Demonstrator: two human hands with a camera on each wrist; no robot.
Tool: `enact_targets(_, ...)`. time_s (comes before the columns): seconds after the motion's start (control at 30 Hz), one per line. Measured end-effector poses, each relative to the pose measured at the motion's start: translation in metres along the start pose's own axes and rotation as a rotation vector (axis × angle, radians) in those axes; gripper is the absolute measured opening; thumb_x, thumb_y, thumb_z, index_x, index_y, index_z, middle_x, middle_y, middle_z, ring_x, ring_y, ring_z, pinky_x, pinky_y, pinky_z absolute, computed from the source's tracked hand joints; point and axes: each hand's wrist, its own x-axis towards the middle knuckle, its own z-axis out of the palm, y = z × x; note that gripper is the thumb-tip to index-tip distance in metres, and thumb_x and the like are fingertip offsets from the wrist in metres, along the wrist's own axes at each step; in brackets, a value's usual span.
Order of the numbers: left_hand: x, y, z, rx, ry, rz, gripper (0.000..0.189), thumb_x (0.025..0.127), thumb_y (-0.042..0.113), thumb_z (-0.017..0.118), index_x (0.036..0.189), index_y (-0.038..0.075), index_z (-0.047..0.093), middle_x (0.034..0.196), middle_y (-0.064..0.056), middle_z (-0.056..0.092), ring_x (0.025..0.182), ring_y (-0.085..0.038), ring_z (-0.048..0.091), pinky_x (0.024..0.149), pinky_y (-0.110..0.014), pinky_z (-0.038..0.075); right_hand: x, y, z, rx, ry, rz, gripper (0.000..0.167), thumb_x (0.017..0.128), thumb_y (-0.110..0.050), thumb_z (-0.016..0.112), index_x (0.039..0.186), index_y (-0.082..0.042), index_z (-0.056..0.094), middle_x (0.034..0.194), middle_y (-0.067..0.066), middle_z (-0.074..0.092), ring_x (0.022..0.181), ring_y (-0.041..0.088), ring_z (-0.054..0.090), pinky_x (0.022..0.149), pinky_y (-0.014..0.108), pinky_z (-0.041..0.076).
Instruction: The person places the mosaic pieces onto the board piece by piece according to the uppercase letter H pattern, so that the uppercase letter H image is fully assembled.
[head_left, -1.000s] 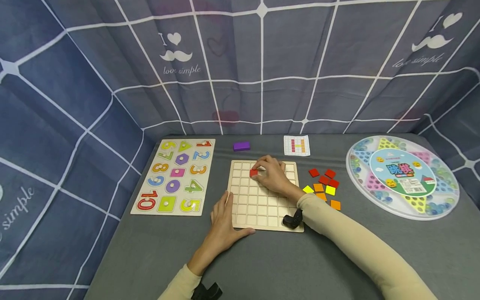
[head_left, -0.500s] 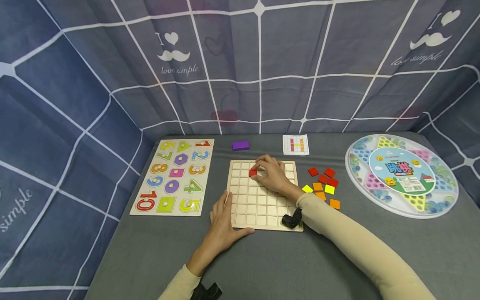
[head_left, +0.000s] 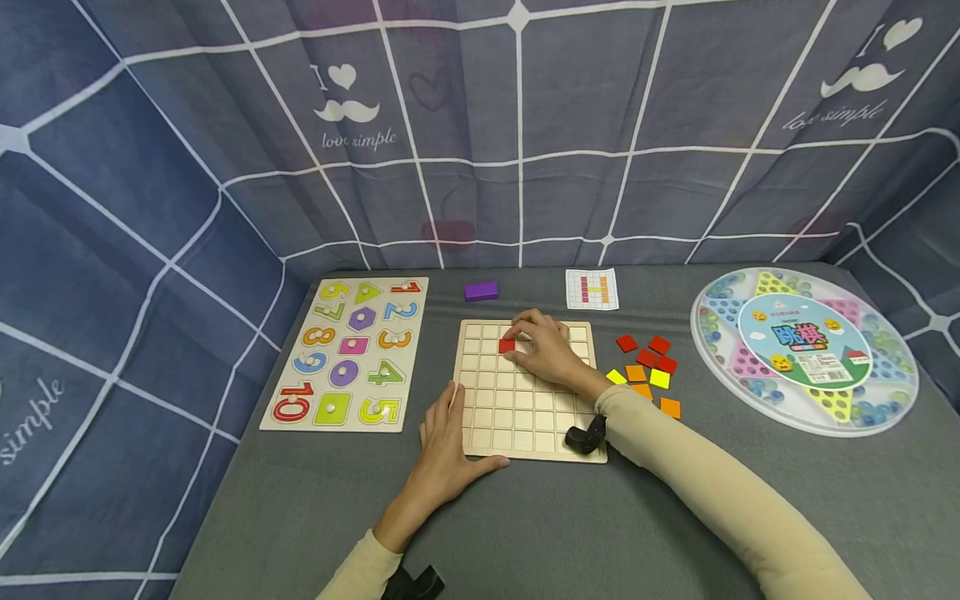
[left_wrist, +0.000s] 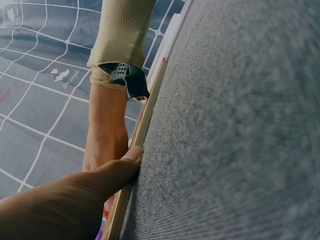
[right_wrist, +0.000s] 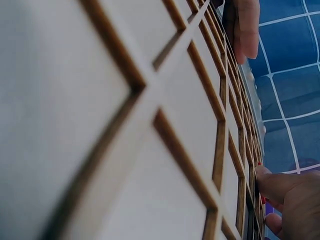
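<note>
A square wooden board with a raised grid lies in front of me. My right hand reaches across it and pinches a small red square tile at a cell near the back, left of the middle. In the right wrist view the thumb and a fingertip of the right hand are close to the grid, with slivers of red beside them. My left hand rests at the near left corner, fingers straight along the side. Its thumb lies against the front edge in the left wrist view.
Loose red, orange and yellow tiles lie right of the board. Behind it are a purple block and a pattern card. A number puzzle board sits at left, a round game box at right.
</note>
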Motion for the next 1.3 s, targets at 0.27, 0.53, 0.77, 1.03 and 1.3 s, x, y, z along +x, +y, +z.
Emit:
enact_targets(0.27,0.0004,0.0001,0.0007,-0.011,-0.004,0.002,0.121,0.065,0.045,0.089,0.154,-0.003,0.021,0.158,-0.025,0.018,0.139,-0.042,0.022,0.101,-0.057,0.021,-0.0008,0.0012,-0.0007,-0.002,0.0,-0.001,0.027,0.084,-0.023,0.078,0.108,-0.016,0.069,0.131,0.007,0.054,0.127,0.034,0.044,0.103,0.057,0.02)
enact_targets(0.53,0.0011,0.0002,0.0016,-0.01,-0.004,0.003,0.121,0.065,0.045,0.089,0.154,-0.003,0.021,0.158,-0.024,0.018,0.139,-0.042,0.022,0.103,-0.056,0.02,-0.0012,0.0019,-0.0005,-0.006,0.008,-0.009,0.027,0.084,-0.023,0.078,0.109,-0.016,0.07,0.131,0.007,0.053,0.126,0.033,0.044,0.103,0.057,0.02)
enact_targets(0.77,0.001,0.0002,0.0017,-0.009,-0.003,0.006,0.121,0.065,0.045,0.089,0.153,-0.003,0.022,0.159,-0.024,0.018,0.139,-0.043,0.022,0.103,-0.057,0.02,-0.0022,0.0015,-0.0005,-0.003,0.009,-0.01,0.028,0.083,-0.023,0.078,0.109,-0.015,0.071,0.131,0.008,0.053,0.126,0.035,0.044,0.103,0.057,0.02)
enact_targets(1.03,0.0007,0.0003,0.0017,-0.008,0.0,0.008,0.121,0.065,0.045,0.089,0.154,-0.003,0.021,0.159,-0.024,0.018,0.14,-0.042,0.022,0.103,-0.057,0.02,-0.0014,0.0026,-0.0004,-0.013,0.008,0.0,0.027,0.084,-0.024,0.077,0.109,-0.016,0.071,0.132,0.007,0.053,0.127,0.034,0.044,0.104,0.056,0.02)
enact_targets(1.3,-0.0004,-0.001,0.0017,0.001,0.003,0.008,0.122,0.065,0.046,0.089,0.154,-0.003,0.021,0.159,-0.024,0.019,0.14,-0.043,0.022,0.102,-0.057,0.021,-0.0012,0.0014,0.0013,-0.016,0.0,-0.008,0.027,0.085,-0.024,0.076,0.11,-0.016,0.069,0.132,0.007,0.053,0.127,0.032,0.045,0.103,0.055,0.021)
